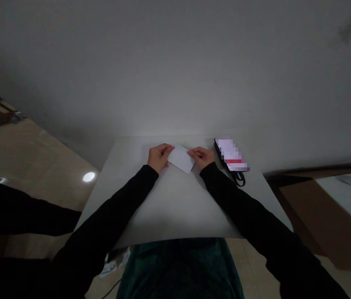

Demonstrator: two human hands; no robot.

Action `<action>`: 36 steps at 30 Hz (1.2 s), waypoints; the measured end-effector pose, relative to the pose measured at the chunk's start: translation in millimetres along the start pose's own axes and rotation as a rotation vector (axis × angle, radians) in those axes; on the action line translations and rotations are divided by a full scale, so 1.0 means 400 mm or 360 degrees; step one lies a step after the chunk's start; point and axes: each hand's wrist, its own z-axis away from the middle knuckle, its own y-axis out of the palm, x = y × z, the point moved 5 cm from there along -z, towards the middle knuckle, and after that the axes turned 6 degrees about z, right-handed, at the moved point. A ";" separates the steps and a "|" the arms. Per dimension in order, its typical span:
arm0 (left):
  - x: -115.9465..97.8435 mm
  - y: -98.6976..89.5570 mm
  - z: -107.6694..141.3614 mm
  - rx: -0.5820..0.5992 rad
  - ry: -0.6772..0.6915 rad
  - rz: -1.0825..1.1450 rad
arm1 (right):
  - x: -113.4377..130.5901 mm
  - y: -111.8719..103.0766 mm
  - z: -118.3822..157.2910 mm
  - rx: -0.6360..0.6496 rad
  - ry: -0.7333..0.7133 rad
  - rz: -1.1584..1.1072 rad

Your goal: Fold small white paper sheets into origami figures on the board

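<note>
Between the person's two hands, a small white rectangle of paper or card (181, 158) sits at a slant, its long edges running diagonally and its far corner pointing away from the person. The left hand (160, 158) grips its left end, with the fingers closed over the edge in a pinch, and the right hand (201, 158) pinches the right end the same way. The thumbs are hidden, and I cannot tell whether the sheet touches the white table (178, 209) below it or is raised slightly. Black sleeves (116, 207) cover both forearms up to the wrists. Just beyond the right hand lies a black-edged packet (231, 154), its face pixelated apart from a red band, with a looped black strap (240, 178) near the hand's side of it. Behind the hands rises a pale wall (175, 62). Well to the left of the left hand, a beige floor (32, 158) shows a round glare of light (88, 177), and further right of the right hand stands a brown cardboard sheet (315, 220). Nearest the person, below both hands, hangs dark green cloth (178, 265).
</note>
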 end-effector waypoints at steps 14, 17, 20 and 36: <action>0.008 0.019 0.000 0.0227 -0.0064 0.0272 | -0.018 -0.009 -0.013 -0.0082 -0.0001 -0.0013; -0.007 0.016 -0.003 0.0311 0.0040 0.0283 | -0.017 -0.007 -0.013 -0.0065 -0.0023 -0.0001; -0.009 0.011 -0.007 0.0366 0.0097 0.0265 | -0.017 -0.006 -0.013 -0.0050 -0.0009 -0.0006; 0.014 0.012 -0.010 0.0415 0.0011 0.0372 | -0.025 -0.017 -0.018 -0.0057 0.0050 0.0056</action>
